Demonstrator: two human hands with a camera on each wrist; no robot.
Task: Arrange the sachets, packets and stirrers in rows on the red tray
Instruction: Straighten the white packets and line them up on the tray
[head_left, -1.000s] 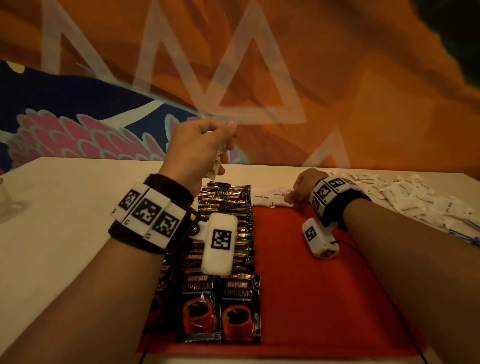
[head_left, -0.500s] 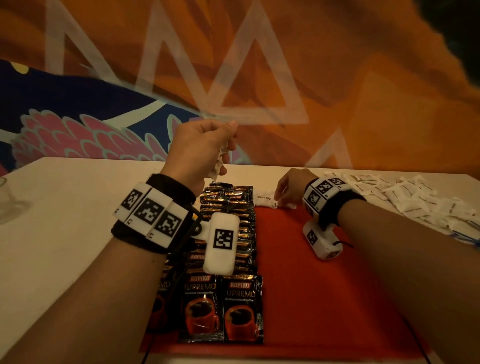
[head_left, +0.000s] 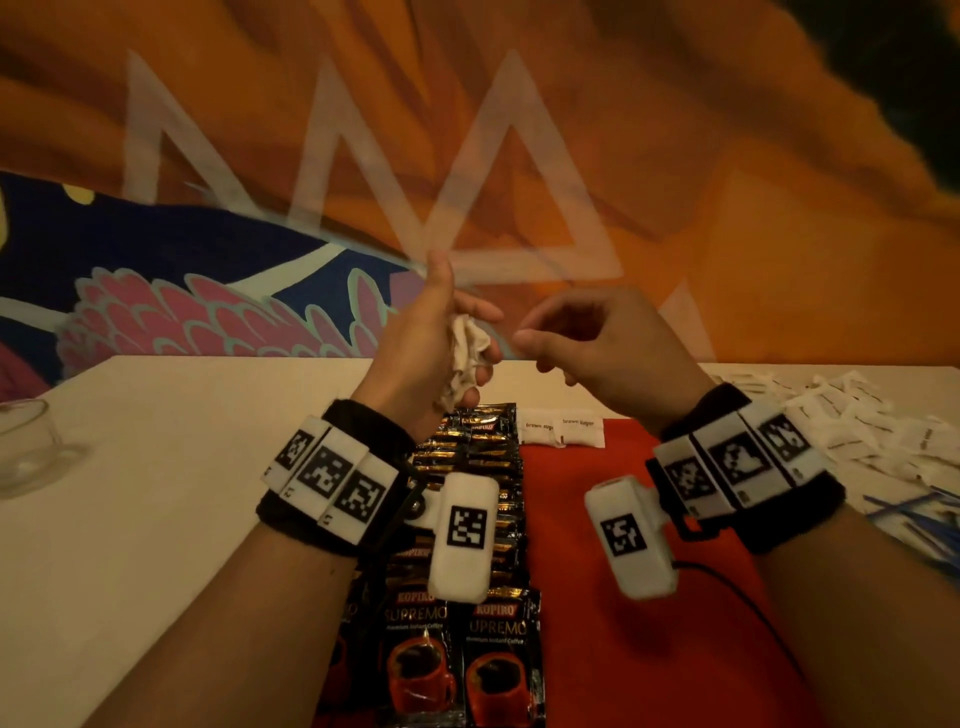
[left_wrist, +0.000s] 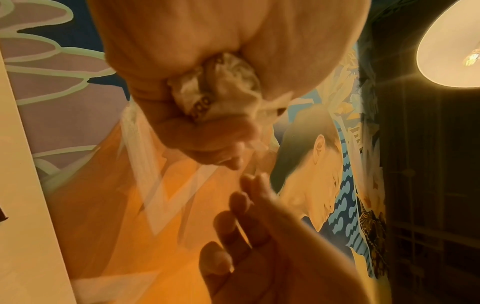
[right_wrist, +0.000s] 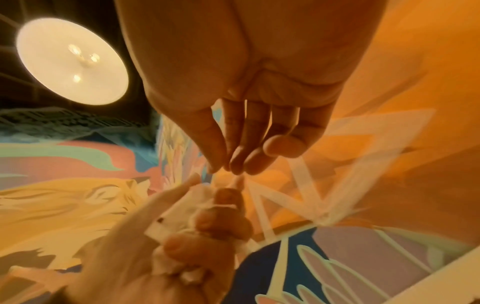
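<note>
White sugar sachets (head_left: 464, 358) bunch in our left hand (head_left: 415, 348), fingers curled round them above the table (head_left: 156, 467). Our right hand (head_left: 597, 343), a second ago pressing a sachet onto the red tray (head_left: 623, 649), has risen empty, fingers loosely bent, tips just beside the bunch. Two brown sugar sachets (head_left: 561, 432) now lie side by side at the tray's far edge, next to the rows of Kopiko coffee packets (head_left: 467, 660). We judge the sugar row barely begun, the next sachet about to be drawn; a loose heap of sachets (head_left: 857, 421) and blue stirrers (head_left: 914, 519) waits off the tray, to the right.
</note>
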